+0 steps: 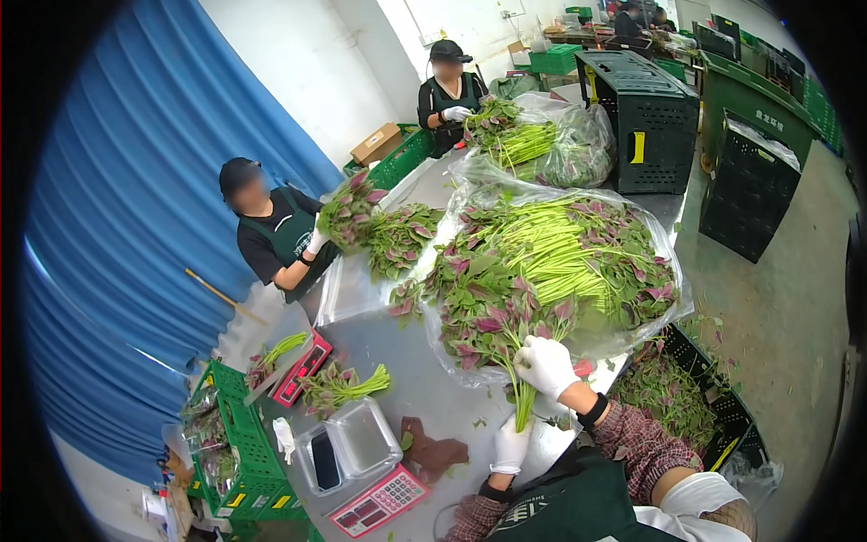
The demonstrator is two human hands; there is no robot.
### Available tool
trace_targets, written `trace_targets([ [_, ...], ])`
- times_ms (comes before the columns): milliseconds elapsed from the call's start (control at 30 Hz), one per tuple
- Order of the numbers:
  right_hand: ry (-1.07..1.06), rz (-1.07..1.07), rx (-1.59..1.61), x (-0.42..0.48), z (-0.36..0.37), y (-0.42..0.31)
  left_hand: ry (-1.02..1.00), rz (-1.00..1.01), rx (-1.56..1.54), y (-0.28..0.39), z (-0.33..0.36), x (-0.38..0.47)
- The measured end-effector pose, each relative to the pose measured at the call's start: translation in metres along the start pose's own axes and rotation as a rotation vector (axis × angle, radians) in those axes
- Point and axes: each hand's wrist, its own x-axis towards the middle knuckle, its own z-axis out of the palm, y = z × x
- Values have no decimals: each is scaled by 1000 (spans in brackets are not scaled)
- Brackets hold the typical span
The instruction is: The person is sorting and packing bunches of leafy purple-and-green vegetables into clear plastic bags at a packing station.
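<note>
My left hand [511,447], in a white glove, grips the lower stem ends of a bunch of red-and-green amaranth [524,406] above the table. Higher up on the same bunch, the gloved fingers of my right hand [547,366] close around stalks just below the leaves. The leafy tops reach over a large heap of amaranth [555,257], its pale green stems piled in the middle. That heap lies in an opened clear plastic bag [667,318] right in front of me. A red item [582,368], partly hidden, is beside my right wrist.
Left on the metal table [433,369] are a pink scale [379,500], a clear clamshell box [366,433] holding a phone [326,461], and a second scale [301,369]. A black crate of loose greens [728,413] stands at right. Two people handle greens across the table.
</note>
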Motion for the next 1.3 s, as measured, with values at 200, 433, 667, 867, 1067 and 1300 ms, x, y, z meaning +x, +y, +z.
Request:
trace_targets([
  [200,96,-131,356,-11,-13,2,12,23,-241,-23,4,6],
  [433,-125,190,640,-29,-14,5,0,18,-264,-8,2,4],
  [667,161,2,692,-21,-13,-5,-10,76,-301,-7,-4,1],
  [867,85,-170,291,-22,-10,3,86,155,-121,11,-8,-2],
  [1067,68,-310,74,-22,-17,3,19,58,-34,19,-14,-3],
  [1300,640,137,441,-21,-38,36,62,123,-21,24,-15,-3],
])
